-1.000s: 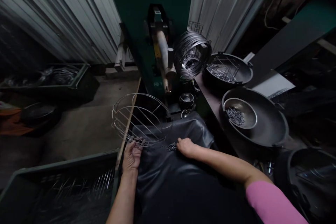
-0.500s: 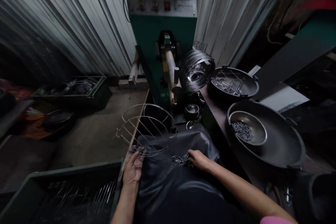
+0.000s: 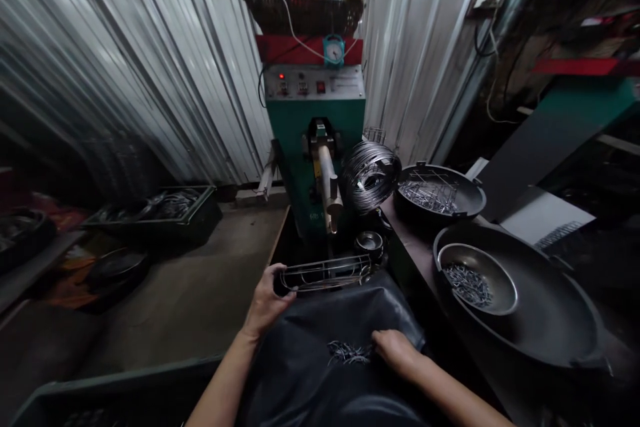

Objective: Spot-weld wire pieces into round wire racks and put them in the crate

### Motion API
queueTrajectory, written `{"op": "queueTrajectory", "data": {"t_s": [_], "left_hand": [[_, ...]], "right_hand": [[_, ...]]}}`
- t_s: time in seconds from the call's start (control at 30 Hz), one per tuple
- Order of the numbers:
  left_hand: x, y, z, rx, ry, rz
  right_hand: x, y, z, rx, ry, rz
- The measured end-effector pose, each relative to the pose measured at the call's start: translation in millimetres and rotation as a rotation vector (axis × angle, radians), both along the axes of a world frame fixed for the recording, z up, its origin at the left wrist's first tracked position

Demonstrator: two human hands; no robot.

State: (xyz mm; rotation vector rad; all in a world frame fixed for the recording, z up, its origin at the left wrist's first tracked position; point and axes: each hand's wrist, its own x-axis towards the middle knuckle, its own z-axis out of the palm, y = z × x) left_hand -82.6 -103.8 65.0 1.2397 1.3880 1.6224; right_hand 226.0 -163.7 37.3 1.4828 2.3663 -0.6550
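Note:
My left hand [image 3: 270, 300] grips the left end of a round wire rack [image 3: 325, 272], thumb above and fingers below. The rack is seen almost edge-on, level in front of the green machine's metal arm [image 3: 327, 190]. Dark, shiny cloth [image 3: 310, 340] covers my lap, and a small heap of short bent wire pieces [image 3: 349, 352] lies on it. Just right of that heap is my right hand [image 3: 395, 349], its fingers pinched together. Whatever sits between those fingertips is hidden.
A coil of wire [image 3: 370, 177] hangs beside the green machine [image 3: 285, 130]. To the right, a large pan [image 3: 550, 307] holds a metal bowl [image 3: 505, 280] of short metal pieces; behind it stands another pan [image 3: 473, 195]. Green crates [image 3: 200, 213] are at left.
The wire rack has tipped from a slanted, open view to nearly edge-on and swung right, with my left hand now closed around its edge. My view has risen. My right hand stays by the heap.

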Motion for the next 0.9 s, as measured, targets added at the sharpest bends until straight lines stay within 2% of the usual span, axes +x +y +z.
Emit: {"op": "queueTrajectory", "data": {"t_s": [0.13, 0.23, 0.33, 0.5, 0.6, 0.7, 0.8, 0.9], "left_hand": [[-3.4, 18.2, -12.9, -0.037, 0.057, 0.002], [-6.7, 27.5, -21.7, -0.007, 0.096, 0.094], [-7.2, 35.4, -28.8, 0.007, 0.044, 0.176], [0.3, 41.0, -43.2, -0.072, 0.042, 0.096], [4.9, 40.6, -51.0, -0.072, 0.059, 0.113], [8.1, 40.2, -54.4, -0.073, 0.039, 0.135], [11.7, 40.5, -53.9, -0.093, -0.006, 0.183], [16.9, 38.9, -50.0, -0.135, -0.060, 0.203]], "right_hand": [[3.3, -6.4, 1.3, -0.041, 0.131, -0.081], [5.7, -10.3, -3.9, -0.065, 0.191, -0.115], [8.0, -10.6, -6.6, -0.078, 0.205, -0.161], [16.0, -4.4, 0.1, -0.126, 0.264, -0.254], [26.5, 1.7, 0.5, -0.170, 0.379, -0.397], [38.1, 6.5, -3.5, -0.154, 0.479, -0.492], [40.6, 6.2, -4.3, -0.083, 0.501, -0.464], [24.9, 1.3, 0.1, -0.107, 0.453, -0.251]]}}
